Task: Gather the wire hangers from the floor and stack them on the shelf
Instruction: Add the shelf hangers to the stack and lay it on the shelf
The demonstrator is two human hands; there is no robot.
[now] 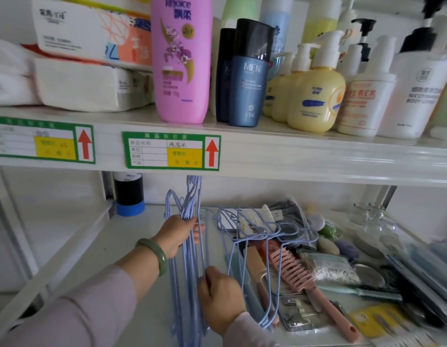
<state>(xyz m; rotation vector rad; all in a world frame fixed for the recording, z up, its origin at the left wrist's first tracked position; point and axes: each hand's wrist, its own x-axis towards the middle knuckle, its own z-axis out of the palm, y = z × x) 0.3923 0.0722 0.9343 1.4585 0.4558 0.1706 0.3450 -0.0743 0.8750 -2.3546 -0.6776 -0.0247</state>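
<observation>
- The left hand (pixel 178 234), a green bangle (pixel 155 255) on its wrist, is closed around a bundle of light-blue wire hangers (pixel 187 246) near their necks — the hooks reach up to the underside of the upper shelf (pixel 292 151).
- The right hand (pixel 221 294) sits lower, fingers curled onto the wires of the same bundle; how firmly it grips I cannot tell.
- The bundle stands roughly upright over the lower shelf (pixel 132 236), its bottom ends running out of view.
- More blue hangers (pixel 265 231) lie tilted just to the right, resting across a pink hairbrush (pixel 305 284) and packaged goods.
- Above, a pink shampoo bottle (pixel 182 58) stands among lotion bottles, beside tissue packs (pixel 87 83).
</observation>
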